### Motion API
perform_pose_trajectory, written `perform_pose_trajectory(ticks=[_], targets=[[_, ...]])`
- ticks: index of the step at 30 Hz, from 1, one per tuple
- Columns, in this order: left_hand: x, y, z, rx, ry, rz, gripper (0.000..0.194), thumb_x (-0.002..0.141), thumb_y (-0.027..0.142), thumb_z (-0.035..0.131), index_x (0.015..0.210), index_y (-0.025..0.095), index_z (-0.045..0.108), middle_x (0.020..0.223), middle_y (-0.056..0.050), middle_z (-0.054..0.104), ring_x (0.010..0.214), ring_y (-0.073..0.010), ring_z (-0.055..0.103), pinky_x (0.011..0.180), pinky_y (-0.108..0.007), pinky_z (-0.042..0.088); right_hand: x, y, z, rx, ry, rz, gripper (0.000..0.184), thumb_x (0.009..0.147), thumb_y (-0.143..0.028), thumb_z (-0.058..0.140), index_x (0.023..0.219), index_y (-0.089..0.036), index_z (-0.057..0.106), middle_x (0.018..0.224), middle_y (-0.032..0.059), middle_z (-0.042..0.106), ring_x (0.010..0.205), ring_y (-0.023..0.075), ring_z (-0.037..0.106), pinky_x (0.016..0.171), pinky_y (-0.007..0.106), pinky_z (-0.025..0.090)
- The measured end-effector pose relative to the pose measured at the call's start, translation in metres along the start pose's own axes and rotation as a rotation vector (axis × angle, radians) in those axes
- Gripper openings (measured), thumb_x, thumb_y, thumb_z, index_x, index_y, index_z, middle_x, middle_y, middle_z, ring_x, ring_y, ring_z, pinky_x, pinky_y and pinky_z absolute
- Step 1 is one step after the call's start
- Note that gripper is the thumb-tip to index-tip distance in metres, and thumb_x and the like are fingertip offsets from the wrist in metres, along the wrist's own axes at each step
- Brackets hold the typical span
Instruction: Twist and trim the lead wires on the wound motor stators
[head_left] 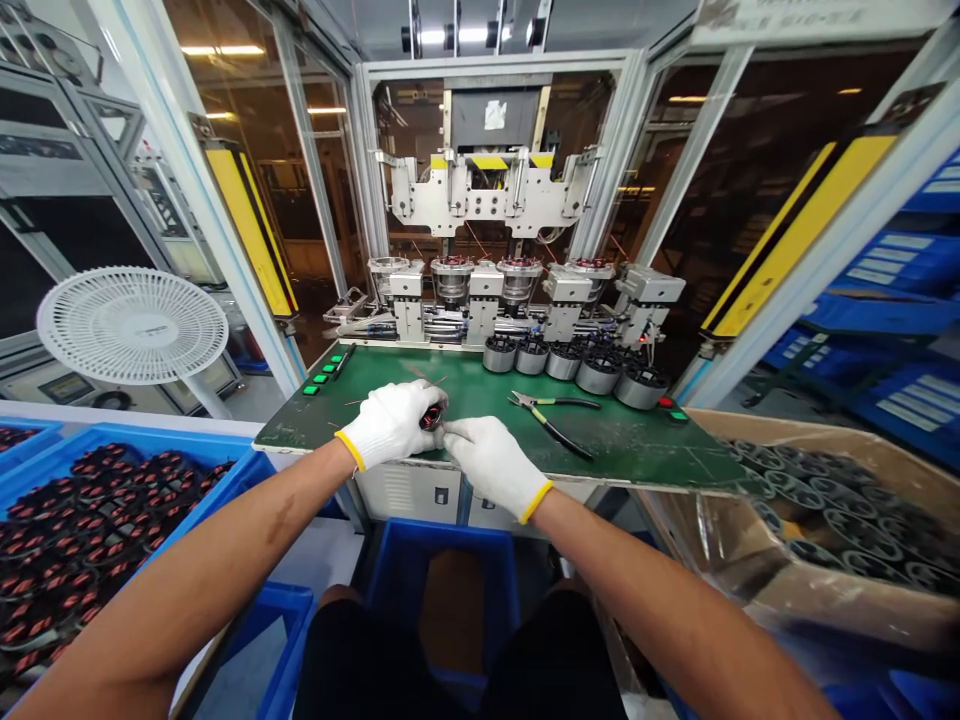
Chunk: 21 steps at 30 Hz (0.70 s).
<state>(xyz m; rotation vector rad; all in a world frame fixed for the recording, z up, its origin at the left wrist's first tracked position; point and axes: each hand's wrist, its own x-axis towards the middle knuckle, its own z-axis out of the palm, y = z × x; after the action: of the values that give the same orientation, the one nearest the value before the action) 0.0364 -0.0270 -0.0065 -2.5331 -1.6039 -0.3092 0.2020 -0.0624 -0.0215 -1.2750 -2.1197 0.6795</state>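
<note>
My left hand [390,422], in a white knit glove with a yellow cuff, is closed round a motor stator [431,416] with dark and copper-red windings. Most of the stator is hidden by the glove. Right beside it, my right hand [491,458], gloved alike, has its fingers pinched together at the stator's near side; what they pinch, if anything, is too small to make out. Both hands are over the front part of the green worktable [630,450]. Diagonal pliers [555,415] with black and green handles lie spread to the right of my right hand.
Several metal stator cores [531,356] stand in a row before the winding machine [484,290]. A blue bin [247,465] of wound stators is left, a cardboard box [675,520] of metal rings right. Yellow light curtains [251,230] flank the station; a white fan [133,325] stands left.
</note>
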Motion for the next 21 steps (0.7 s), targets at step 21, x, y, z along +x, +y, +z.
perform_pose_trajectory(ticks=[21], targets=[[-0.006,0.002,0.001,0.000,0.137,0.066,0.031,0.078,0.040,0.055,0.104,0.025,0.064,0.099,-0.005,0.065,0.086,-0.0265,0.063,0.067,-0.036,0.047,-0.013,-0.026,-0.034,-1.114,-0.056,-0.318,0.026,0.085,-0.012,0.034,0.092,-0.016,0.059,0.078,0.0083,0.060,0.071,0.0297,0.064,0.052,0.038,0.046]])
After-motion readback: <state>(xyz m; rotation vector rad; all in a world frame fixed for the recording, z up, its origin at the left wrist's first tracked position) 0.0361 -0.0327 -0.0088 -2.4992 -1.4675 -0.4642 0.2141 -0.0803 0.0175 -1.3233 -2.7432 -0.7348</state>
